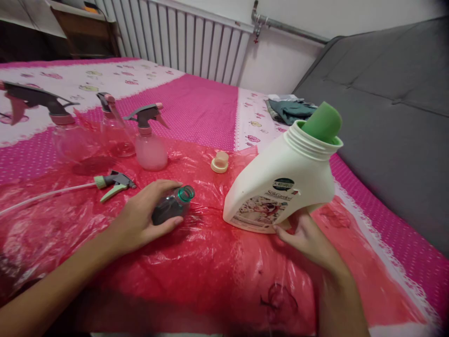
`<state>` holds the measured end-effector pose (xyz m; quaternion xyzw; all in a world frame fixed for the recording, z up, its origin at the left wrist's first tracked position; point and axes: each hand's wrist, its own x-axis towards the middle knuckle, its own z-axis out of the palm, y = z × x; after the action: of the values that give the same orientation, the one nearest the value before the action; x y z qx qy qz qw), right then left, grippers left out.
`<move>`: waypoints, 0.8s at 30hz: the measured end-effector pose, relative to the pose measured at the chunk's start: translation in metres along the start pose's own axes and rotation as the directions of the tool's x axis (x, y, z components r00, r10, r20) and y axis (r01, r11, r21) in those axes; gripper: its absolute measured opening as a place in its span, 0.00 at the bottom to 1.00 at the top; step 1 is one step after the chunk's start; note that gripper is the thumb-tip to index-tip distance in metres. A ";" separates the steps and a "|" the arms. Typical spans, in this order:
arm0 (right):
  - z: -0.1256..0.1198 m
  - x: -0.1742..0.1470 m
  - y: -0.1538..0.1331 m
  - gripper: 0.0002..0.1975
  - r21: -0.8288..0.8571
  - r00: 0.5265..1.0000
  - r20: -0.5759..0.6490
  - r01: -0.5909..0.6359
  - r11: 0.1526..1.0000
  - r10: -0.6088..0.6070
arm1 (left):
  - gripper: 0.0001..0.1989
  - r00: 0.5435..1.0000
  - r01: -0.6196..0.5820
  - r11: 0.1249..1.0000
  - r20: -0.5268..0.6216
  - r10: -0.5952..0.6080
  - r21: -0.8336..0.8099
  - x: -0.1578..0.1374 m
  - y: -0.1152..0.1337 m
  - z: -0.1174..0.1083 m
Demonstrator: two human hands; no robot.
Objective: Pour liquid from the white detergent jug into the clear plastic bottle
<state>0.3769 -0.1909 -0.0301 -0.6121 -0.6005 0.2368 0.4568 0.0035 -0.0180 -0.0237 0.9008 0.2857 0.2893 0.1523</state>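
My left hand [150, 213] is wrapped round a small clear bottle [168, 208] with a green threaded neck, its mouth uncapped and leaning to the right. In my right hand [301, 234] is a large cream detergent bottle [266, 187], gripped at its lower right side and tilted. A green spout [323, 122] shows in the big bottle's wide neck. Between the two bottles and further back, a cream cap [220, 162] rests on the red plastic sheet [203, 262]. Left of my left hand lies a loose spray trigger head [115, 182] with a long white tube.
Several spray bottles stand at the back left, among them one with pinkish-white contents [150, 152]. Folded clothes [291, 108] lie near the grey padded headboard [382, 75]. A white radiator [182, 37] runs along the wall behind the pink bedspread [210, 103].
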 end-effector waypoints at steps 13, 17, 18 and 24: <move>-0.002 0.000 0.002 0.18 0.049 1.000 0.007 0.011 0.999 -0.012 | 0.26 0.999 -0.013 1.000 -0.032 0.013 0.001 0.001 0.000 0.001; -0.002 0.001 -0.003 0.18 0.037 1.000 -0.006 -0.008 0.999 0.009 | 0.26 0.999 -0.025 1.000 -0.028 0.026 0.007 0.001 0.000 0.001; -0.002 0.001 -0.004 0.17 0.036 1.000 -0.010 -0.004 0.999 0.005 | 0.26 0.999 -0.028 1.000 -0.026 0.029 0.007 0.001 0.000 0.001; 0.001 0.001 -0.005 0.17 0.030 1.000 -0.022 -0.001 1.000 0.002 | 0.27 0.999 -0.023 1.000 -0.030 0.023 0.010 0.001 0.000 0.000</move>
<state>0.3737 -0.1908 -0.0259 -0.6081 -0.5915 0.2394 0.4722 0.0041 -0.0176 -0.0235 0.9004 0.2788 0.3030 0.1403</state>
